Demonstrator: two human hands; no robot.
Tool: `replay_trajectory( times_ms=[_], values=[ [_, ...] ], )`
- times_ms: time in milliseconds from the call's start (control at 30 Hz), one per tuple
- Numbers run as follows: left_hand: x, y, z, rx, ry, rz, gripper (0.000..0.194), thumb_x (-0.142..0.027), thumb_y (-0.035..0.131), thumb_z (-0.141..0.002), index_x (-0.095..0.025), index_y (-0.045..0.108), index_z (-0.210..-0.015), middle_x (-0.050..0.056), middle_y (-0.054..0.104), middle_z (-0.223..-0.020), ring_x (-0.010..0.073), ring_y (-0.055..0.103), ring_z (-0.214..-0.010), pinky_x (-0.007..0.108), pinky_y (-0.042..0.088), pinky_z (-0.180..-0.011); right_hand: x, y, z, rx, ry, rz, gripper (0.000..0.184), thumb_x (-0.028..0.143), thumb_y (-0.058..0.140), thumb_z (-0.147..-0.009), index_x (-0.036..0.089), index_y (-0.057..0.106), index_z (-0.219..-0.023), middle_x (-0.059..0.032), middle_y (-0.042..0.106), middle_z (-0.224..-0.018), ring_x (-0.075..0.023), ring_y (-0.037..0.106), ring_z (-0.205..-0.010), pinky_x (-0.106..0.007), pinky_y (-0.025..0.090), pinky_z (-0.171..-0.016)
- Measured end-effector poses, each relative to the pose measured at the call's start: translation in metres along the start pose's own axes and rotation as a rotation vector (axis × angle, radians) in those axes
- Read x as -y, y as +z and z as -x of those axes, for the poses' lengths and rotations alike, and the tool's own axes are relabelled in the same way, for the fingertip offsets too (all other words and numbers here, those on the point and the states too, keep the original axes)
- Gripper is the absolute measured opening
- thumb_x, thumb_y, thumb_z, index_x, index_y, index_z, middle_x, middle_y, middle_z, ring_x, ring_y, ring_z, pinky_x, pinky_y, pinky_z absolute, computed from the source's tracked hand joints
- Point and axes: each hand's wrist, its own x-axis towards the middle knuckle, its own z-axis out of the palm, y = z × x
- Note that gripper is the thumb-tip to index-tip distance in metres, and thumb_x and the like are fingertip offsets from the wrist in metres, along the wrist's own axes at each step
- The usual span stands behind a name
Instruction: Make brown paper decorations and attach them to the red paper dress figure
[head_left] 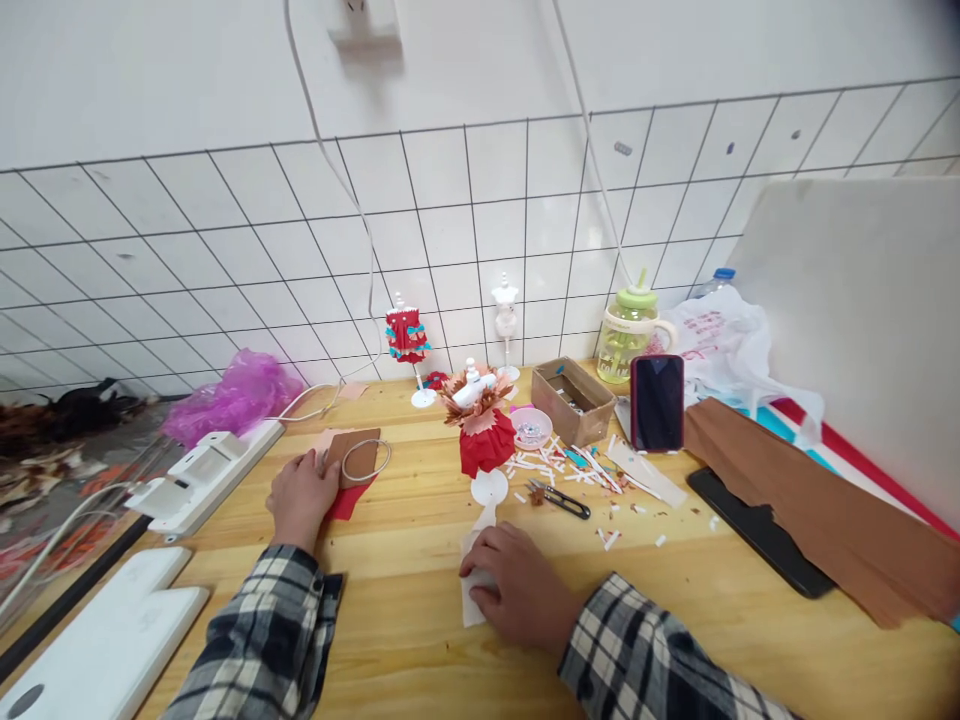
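On the left, my left hand [304,492] curls its fingers at the edge of a brown paper square [356,452]. A thin ring [388,460] lies on that square, and a red paper piece [344,502] shows beneath. My right hand [517,585] is closed on a pale paper strip [474,606] on the table, its fingertips partly hidden. Just beyond it stands a small white dress form [489,488] with a red skirt [485,443] and a ruffled brown and pink top [455,400]. Small black-handled snips [568,502] lie to its right.
Paper scraps [551,462] surround a pink dish [532,428] and a cardboard box [574,405]. Behind are a red-dressed form [407,337], a bare form [506,315] and a yellow-green bottle [628,335]. A phone [657,403] and brown paper [825,500] are right; a power strip [217,470] is left.
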Motion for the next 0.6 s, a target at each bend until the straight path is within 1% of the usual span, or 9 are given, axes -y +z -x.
replay_trajectory(
  times_ms=[67,133,200,267,367,433,467,533,600],
  values=[
    [-0.002,0.0,-0.003,0.009,-0.05,-0.036,0.061,-0.061,0.046,-0.078,-0.017,0.059,-0.119,0.022,0.053,-0.13,0.0467,0.046,-0.118,0.062,0.035,-0.089,-0.001,0.0,-0.001,0.001,0.0,0.0,0.02,0.017,0.061,-0.074,0.024,0.066,-0.092,-0.0027,0.061,-0.097,-0.0194,0.049,-0.097,-0.033,0.035,-0.09],
    [-0.008,0.002,0.0,0.008,-0.035,-0.013,0.059,-0.065,0.05,-0.074,-0.018,0.064,-0.108,0.019,0.061,-0.118,0.0434,0.052,-0.111,0.058,0.037,-0.088,-0.001,0.0,-0.002,-0.004,-0.001,-0.004,0.018,0.017,0.06,-0.075,0.023,0.066,-0.091,-0.0028,0.061,-0.096,-0.0189,0.05,-0.097,-0.033,0.035,-0.089],
    [-0.01,0.004,0.006,0.03,-0.036,0.089,0.054,-0.063,0.053,-0.073,-0.017,0.065,-0.099,0.015,0.069,-0.097,0.0355,0.062,-0.095,0.049,0.042,-0.083,-0.002,0.0,-0.003,-0.01,0.002,-0.009,0.017,0.017,0.06,-0.076,0.022,0.067,-0.09,-0.0029,0.062,-0.095,-0.0186,0.051,-0.095,-0.032,0.036,-0.088],
    [-0.007,0.005,0.011,0.056,-0.061,0.256,0.05,-0.06,0.053,-0.075,-0.017,0.063,-0.097,0.007,0.068,-0.076,0.0264,0.064,-0.073,0.038,0.046,-0.07,-0.003,0.0,-0.003,-0.012,0.002,-0.014,0.017,0.017,0.06,-0.076,0.022,0.068,-0.089,-0.003,0.062,-0.094,-0.0186,0.052,-0.094,-0.033,0.036,-0.087],
    [0.004,0.005,0.012,-0.084,-0.114,0.431,0.049,-0.056,0.046,-0.08,-0.017,0.061,-0.105,0.004,0.065,-0.07,0.0204,0.06,-0.06,0.03,0.044,-0.056,-0.004,0.0,-0.003,-0.01,-0.007,-0.018,0.017,0.016,0.059,-0.076,0.022,0.069,-0.089,-0.0031,0.063,-0.093,-0.0188,0.053,-0.094,-0.033,0.036,-0.086],
    [0.009,0.004,0.01,-0.174,-0.122,0.388,0.048,-0.053,0.044,-0.082,-0.018,0.061,-0.109,0.007,0.068,-0.079,0.0228,0.063,-0.071,0.032,0.046,-0.063,-0.005,0.001,-0.003,-0.013,-0.013,-0.016,0.018,0.016,0.059,-0.075,0.022,0.069,-0.088,-0.0032,0.063,-0.092,-0.0189,0.054,-0.094,-0.033,0.036,-0.086],
    [0.01,0.004,0.008,-0.173,-0.108,0.317,0.047,-0.052,0.046,-0.081,-0.019,0.061,-0.11,0.009,0.069,-0.087,0.0261,0.064,-0.081,0.035,0.047,-0.07,-0.005,0.001,-0.003,-0.015,-0.014,-0.014,0.018,0.016,0.059,-0.075,0.022,0.069,-0.088,-0.0032,0.064,-0.092,-0.0191,0.054,-0.094,-0.033,0.036,-0.086],
    [0.009,0.005,0.005,-0.098,-0.056,0.145,0.045,-0.052,0.054,-0.075,-0.021,0.065,-0.105,0.014,0.067,-0.104,0.0354,0.059,-0.101,0.047,0.043,-0.084,-0.005,0.001,-0.003,-0.015,-0.014,-0.009,0.017,0.017,0.059,-0.075,0.022,0.07,-0.088,-0.0032,0.064,-0.092,-0.0194,0.054,-0.094,-0.033,0.036,-0.086],
    [0.006,0.006,0.004,-0.034,-0.045,0.089,0.039,-0.051,0.061,-0.069,-0.02,0.069,-0.09,0.017,0.065,-0.109,0.042,0.054,-0.107,0.055,0.039,-0.087,-0.005,0.001,-0.003,-0.012,-0.015,-0.009,0.017,0.018,0.059,-0.076,0.022,0.07,-0.088,-0.0034,0.064,-0.092,-0.0197,0.054,-0.094,-0.033,0.037,-0.086]
  ],
)
